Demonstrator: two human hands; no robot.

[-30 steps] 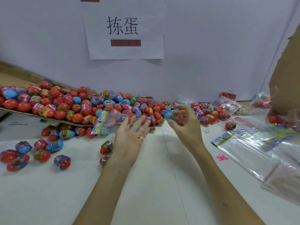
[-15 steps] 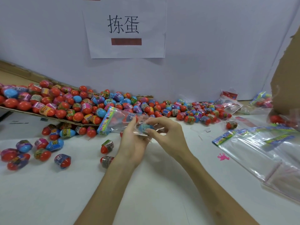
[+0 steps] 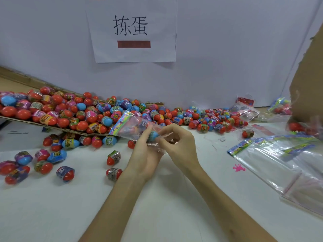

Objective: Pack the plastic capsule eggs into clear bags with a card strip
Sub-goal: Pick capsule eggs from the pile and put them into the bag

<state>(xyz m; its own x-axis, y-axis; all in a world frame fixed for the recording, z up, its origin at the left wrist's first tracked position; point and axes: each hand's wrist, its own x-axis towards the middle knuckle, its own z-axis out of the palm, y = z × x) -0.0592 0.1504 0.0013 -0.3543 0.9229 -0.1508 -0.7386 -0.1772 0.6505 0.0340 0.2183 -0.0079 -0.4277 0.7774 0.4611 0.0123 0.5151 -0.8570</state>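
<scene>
Left hand [image 3: 145, 154] and right hand [image 3: 180, 145] pinch blue egg [image 3: 153, 135], apparently inside clear bag [image 3: 132, 124].

We logged a blue plastic capsule egg [image 3: 153, 135] that was mostly hidden behind the fingers of the left hand [image 3: 146, 154] and right hand [image 3: 180, 145], at the mouth of a clear plastic bag [image 3: 130, 125]. Bag contents were blurred and we could not count them. The brown cardboard sheet [image 3: 309, 81] was cut off at the right edge. Egg label print was too small for us to read.

Packing workbench: heaped capsule eggs [image 3: 73, 114], stacked clear bags [image 3: 272, 159], paper sign [image 3: 132, 30] on partition
</scene>
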